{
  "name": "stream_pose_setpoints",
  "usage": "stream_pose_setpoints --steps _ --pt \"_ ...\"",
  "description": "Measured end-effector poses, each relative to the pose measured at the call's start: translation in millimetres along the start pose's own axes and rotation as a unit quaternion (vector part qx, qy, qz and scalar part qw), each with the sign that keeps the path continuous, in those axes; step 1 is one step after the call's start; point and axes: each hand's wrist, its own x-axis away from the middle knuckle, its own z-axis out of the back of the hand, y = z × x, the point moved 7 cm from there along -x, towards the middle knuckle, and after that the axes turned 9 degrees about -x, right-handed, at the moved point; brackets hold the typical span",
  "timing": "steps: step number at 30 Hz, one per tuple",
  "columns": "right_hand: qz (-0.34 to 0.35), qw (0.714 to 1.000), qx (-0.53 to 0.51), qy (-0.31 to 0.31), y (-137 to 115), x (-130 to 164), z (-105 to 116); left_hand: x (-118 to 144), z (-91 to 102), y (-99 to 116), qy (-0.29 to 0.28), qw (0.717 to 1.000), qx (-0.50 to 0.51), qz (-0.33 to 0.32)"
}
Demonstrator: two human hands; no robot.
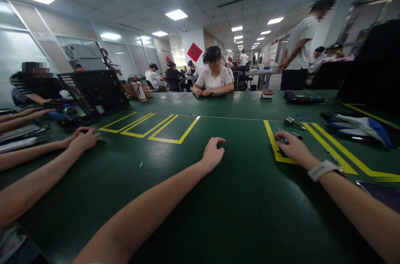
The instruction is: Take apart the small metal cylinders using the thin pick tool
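The right hand [292, 147] closes on a small metal part [283, 140] toward the green surface's [200, 197] right edge; the left hand [212, 153] rests loosely curled, empty, mid-surface. Yellow outlined boxes [150, 126] remain unfilled.

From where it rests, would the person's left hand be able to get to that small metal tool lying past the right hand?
Probably not easily. The left hand rests on the green table near the middle, while the metal tool lies far to the right, beyond the right hand, which sits in between.
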Motion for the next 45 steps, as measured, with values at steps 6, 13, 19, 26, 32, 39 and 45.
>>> stream_pose_setpoints --steps 6,13,19,26,32,39,45 --pt "-0.039 0.997 -0.059 -0.005 0 7 1 3 0.9 6 -0.005 1.000 -0.016 -0.007" --pt "-0.013 0.993 -0.112 -0.019 -31 26 -17 7 2.2 14 -0.022 0.999 -0.032 0.002" --pt "0.043 0.984 -0.165 -0.056 -81 55 -50 17 -5.7 35 -0.051 0.986 -0.111 -0.113" --pt "0.115 0.959 -0.239 -0.096 -131 94 -83 46 -17.5 57 -0.092 0.948 -0.218 -0.213" --pt "0.098 0.951 -0.276 -0.101 -133 109 -93 52 -11.9 68 -0.177 0.919 -0.296 -0.192" --pt "0.089 0.939 -0.307 -0.128 -143 126 -93 52 -6.3 76 -0.301 0.875 -0.331 -0.186" --pt "-0.006 0.897 -0.418 -0.145 -134 130 -92 56 -7.9 82 -0.316 0.874 -0.313 -0.198"
